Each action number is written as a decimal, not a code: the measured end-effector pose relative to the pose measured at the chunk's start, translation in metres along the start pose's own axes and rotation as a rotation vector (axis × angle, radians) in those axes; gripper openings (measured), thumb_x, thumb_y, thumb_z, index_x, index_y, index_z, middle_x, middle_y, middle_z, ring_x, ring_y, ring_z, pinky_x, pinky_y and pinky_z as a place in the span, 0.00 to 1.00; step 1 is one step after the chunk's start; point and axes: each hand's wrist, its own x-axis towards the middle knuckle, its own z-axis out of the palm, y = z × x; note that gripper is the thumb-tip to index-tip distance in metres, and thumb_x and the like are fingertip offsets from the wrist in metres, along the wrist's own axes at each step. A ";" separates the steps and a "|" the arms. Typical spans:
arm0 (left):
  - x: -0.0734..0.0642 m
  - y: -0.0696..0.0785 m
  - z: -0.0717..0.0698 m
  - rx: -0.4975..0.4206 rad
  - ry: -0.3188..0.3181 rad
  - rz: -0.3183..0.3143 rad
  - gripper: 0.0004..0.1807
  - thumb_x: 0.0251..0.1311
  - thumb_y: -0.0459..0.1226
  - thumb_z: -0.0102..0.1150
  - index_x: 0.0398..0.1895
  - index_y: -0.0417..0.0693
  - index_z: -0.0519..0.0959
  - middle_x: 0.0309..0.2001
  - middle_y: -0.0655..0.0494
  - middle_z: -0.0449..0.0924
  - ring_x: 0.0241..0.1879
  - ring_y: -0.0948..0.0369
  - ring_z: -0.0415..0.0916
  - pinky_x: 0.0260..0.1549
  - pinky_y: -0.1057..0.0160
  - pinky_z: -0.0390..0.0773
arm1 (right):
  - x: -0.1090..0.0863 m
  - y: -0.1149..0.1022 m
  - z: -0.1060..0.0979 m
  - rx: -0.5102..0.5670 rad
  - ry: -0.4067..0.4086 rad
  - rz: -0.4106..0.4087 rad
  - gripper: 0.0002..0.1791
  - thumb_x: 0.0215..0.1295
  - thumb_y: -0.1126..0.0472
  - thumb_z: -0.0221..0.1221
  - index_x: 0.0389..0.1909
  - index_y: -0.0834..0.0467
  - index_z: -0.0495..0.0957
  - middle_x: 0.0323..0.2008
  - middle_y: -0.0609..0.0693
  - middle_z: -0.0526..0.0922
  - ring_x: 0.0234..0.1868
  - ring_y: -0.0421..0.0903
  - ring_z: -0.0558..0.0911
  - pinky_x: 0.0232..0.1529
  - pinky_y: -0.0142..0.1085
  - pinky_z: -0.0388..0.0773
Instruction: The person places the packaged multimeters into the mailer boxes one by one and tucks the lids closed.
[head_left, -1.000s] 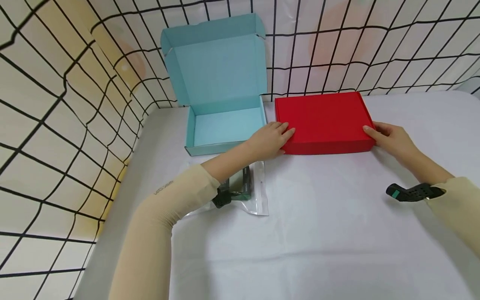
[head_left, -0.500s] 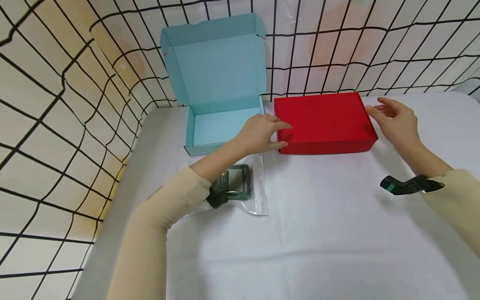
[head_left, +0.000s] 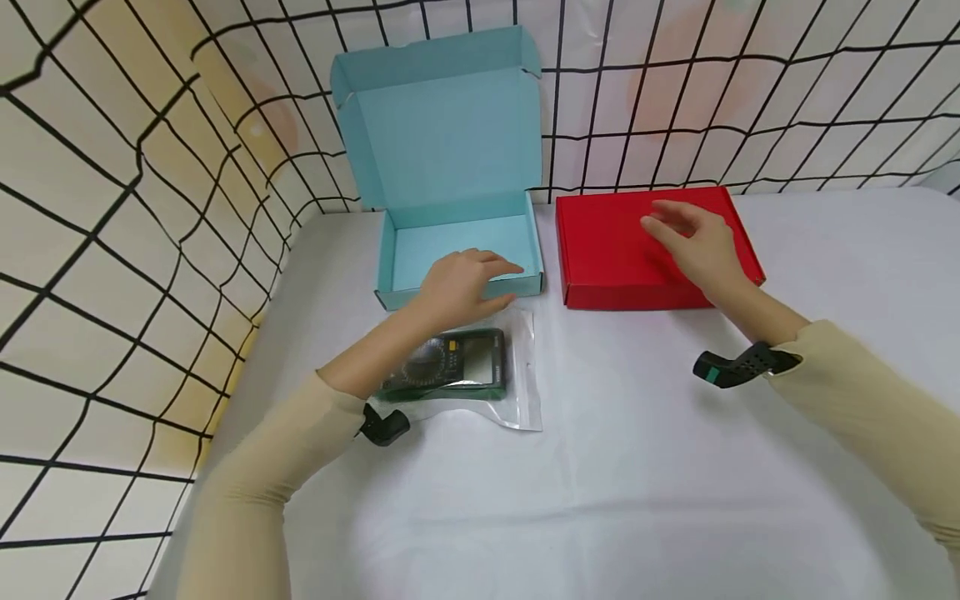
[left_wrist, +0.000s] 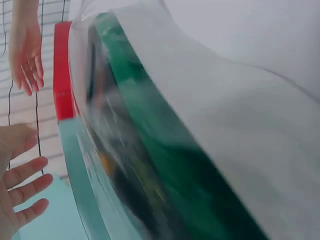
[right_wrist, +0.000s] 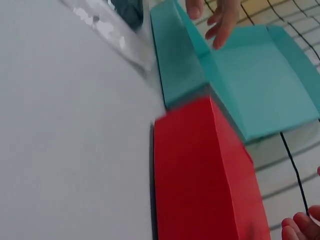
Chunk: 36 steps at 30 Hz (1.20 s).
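Observation:
My left hand point(head_left: 461, 287) hovers over the front edge of a light-blue cardboard box point(head_left: 459, 296), its fingers loosely spread and holding nothing. That box stands with its lid raised, and its inside looks bare. Just in front of it lies a multimeter point(head_left: 480, 358) with a dial and a screen, in a clear plastic bag point(head_left: 525, 408); my left forearm covers part of the bag. The green side of the multimeter point(left_wrist: 150, 120) shows blurred in the left wrist view. Above a closed red box point(head_left: 600, 250) I hold my right hand point(head_left: 697, 246), fingers relaxed, nothing in them.
A black wire grid point(head_left: 675, 100) stands behind the boxes, and another runs along the left side. White cloth point(head_left: 600, 467) covers the table. The red box sits to the right of the light-blue box, with a narrow gap between them.
Both hands have let go of the red box. My left hand has moved left to the light-blue box, and my right hand has come left over the red lid. More of the multimeter shows.

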 end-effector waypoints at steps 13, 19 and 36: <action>-0.069 -0.039 -0.020 -0.054 0.001 -0.201 0.18 0.59 0.43 0.53 0.54 0.56 0.75 0.54 0.56 0.75 0.53 0.57 0.72 0.34 0.56 0.77 | 0.006 -0.056 0.074 0.047 -0.095 -0.091 0.31 0.60 0.40 0.53 0.64 0.45 0.64 0.61 0.49 0.70 0.61 0.51 0.67 0.52 0.45 0.74; -0.077 -0.041 -0.022 -0.131 -0.027 -0.239 0.21 0.58 0.46 0.55 0.55 0.54 0.75 0.55 0.56 0.75 0.55 0.57 0.70 0.46 0.53 0.74 | 0.018 -0.052 0.089 0.027 -0.095 -0.104 0.30 0.61 0.39 0.50 0.63 0.43 0.65 0.59 0.48 0.72 0.58 0.49 0.70 0.50 0.42 0.75; -0.097 -0.022 0.001 -0.103 -0.207 -0.228 0.40 0.36 0.63 0.65 0.57 0.59 0.73 0.55 0.60 0.75 0.50 0.61 0.72 0.39 0.58 0.76 | 0.014 -0.098 0.106 -0.069 -0.211 -0.072 0.24 0.65 0.57 0.51 0.61 0.60 0.67 0.58 0.58 0.72 0.55 0.55 0.73 0.48 0.44 0.76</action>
